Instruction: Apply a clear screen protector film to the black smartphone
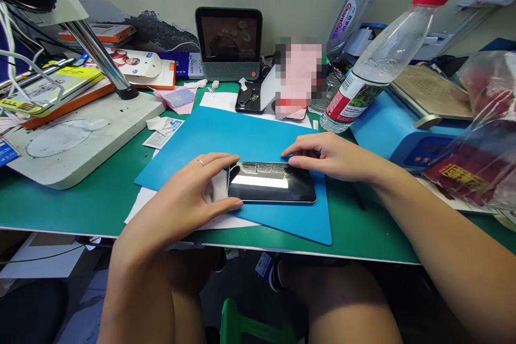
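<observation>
A smartphone (pixel 272 183) with a black, glossy screen lies face up on a blue mat (pixel 242 129), reflecting bright light. My left hand (pixel 197 188) holds its left end, thumb at the near corner and a finger at the far corner. Something whitish (pixel 217 185) shows partly under that palm; I cannot make out what it is. By the phone's far right edge is my right hand (pixel 322 156), fingers loosely bent, thumb and forefinger tips slightly apart. Whether those fingertips touch the phone is unclear, and nothing shows between them.
A white stand base with a metal post (pixel 100 59) takes up the left. At the back are a small display (pixel 230 43), a black phone (pixel 249 98) and opened packets. A tilted red-capped bottle (pixel 374 64), a blue machine (pixel 395 129) and a plastic bag (pixel 479 161) crowd the right.
</observation>
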Demonstrator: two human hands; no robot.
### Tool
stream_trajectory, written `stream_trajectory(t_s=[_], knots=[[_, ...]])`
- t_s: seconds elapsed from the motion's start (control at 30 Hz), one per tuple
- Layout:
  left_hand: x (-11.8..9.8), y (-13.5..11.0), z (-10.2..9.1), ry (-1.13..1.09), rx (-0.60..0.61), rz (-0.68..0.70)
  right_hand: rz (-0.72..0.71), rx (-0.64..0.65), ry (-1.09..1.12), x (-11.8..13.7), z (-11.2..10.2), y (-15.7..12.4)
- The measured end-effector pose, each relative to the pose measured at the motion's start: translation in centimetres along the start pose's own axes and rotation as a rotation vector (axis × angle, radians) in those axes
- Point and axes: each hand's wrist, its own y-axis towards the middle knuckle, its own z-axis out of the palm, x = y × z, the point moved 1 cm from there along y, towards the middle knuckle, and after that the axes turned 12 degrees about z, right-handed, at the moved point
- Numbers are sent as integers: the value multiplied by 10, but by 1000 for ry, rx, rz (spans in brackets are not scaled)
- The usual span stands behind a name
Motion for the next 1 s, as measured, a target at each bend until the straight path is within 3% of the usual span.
stream_trajectory(t_s=[0.37, 0.63, 0.9, 1.0], knots=[[1, 0, 3, -1, 3, -3, -16, 0, 49, -4, 1, 0], [-2, -10, -12, 130, -64, -43, -16, -3, 47, -3, 1, -2], [0, -4, -11, 129, -17, -175, -18, -16, 41, -3, 1, 0], [-2, -1, -11, 132, -51, -171, -16, -21, 40, -3, 1, 1]])
